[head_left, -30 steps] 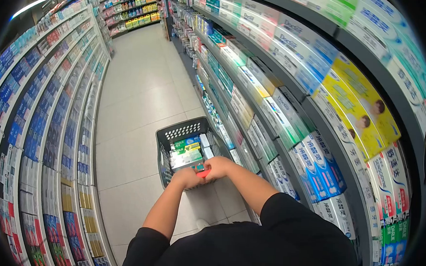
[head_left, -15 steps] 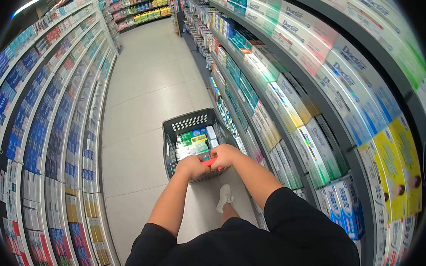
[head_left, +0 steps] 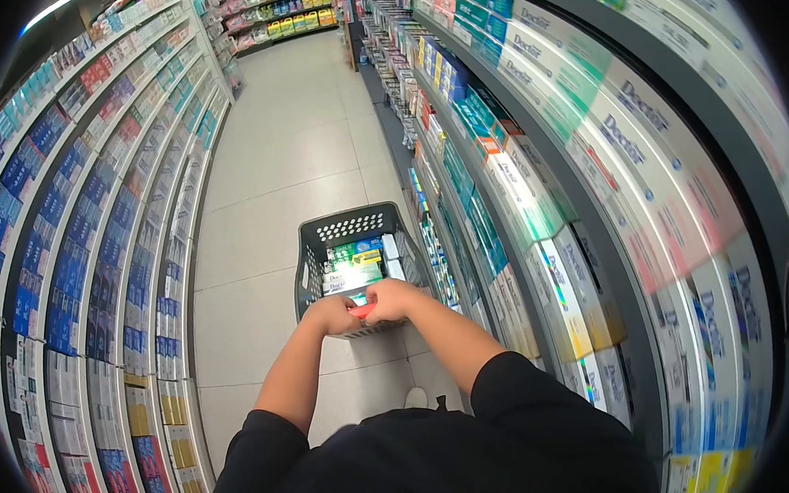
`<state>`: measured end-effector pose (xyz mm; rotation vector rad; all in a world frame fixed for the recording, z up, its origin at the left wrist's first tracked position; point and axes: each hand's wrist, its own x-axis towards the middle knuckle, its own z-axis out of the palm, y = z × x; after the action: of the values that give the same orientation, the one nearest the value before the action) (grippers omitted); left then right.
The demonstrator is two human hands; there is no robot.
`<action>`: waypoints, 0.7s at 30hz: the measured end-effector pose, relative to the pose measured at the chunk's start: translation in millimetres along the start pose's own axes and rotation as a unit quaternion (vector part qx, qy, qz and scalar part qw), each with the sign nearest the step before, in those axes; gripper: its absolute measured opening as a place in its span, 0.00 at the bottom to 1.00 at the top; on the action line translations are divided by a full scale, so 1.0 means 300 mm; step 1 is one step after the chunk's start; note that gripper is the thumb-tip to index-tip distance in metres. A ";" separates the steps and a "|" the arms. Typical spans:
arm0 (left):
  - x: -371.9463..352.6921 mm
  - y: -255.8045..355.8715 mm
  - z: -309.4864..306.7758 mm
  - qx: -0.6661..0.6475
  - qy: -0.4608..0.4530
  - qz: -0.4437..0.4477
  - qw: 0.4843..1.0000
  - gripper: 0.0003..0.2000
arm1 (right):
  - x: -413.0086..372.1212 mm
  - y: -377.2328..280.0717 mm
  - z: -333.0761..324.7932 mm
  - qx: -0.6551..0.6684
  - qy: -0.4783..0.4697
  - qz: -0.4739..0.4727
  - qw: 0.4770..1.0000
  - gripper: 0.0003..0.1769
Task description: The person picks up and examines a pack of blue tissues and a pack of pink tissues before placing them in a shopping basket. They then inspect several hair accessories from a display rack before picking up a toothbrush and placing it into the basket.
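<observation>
In front of me is a dark grey shopping basket (head_left: 302,259) with perforated sides. Several toothpaste boxes (head_left: 354,271), green, white and yellow, lie inside it, along with white boxes (head_left: 394,257) at its right side. At the near rim, my left hand (head_left: 329,316) and my right hand (head_left: 391,299) are closed side by side around a red handle (head_left: 363,311). Parts of the handle and the near rim are covered by my fingers.
Shelves of boxed goods (head_left: 114,256) line the left side. Close on my right runs a shelf of Doctor-labelled boxes (head_left: 618,138). Tiled floor (head_left: 283,149) stretches between them to a far shelf with yellow bottles (head_left: 300,24). My shoe (head_left: 416,398) shows below the basket.
The basket and I have moved forward along the aisle, and the shelves have slid backward past me. Both hands keep their hold, now slightly further left in view. Less of my shoe shows.
</observation>
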<state>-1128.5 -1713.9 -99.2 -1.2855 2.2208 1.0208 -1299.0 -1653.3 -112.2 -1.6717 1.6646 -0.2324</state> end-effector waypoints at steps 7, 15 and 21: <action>0.180 0.016 -0.205 -0.009 0.068 -0.028 0.997 0.26 | 0.239 0.032 -0.170 0.008 0.018 0.022 1.000 0.29; 0.512 -0.019 -0.494 -0.013 0.049 -0.008 0.999 0.24 | 0.626 0.093 -0.395 0.018 -0.035 0.047 0.998 0.33; 0.763 -0.060 -0.714 0.026 0.043 0.021 0.999 0.22 | 0.913 0.145 -0.540 0.003 -0.017 0.053 0.998 0.31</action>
<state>-1222.8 -2013.5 -108.2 -1.2893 2.3316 0.9323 -1393.9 -1959.8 -126.8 -1.5696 1.7195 -0.1568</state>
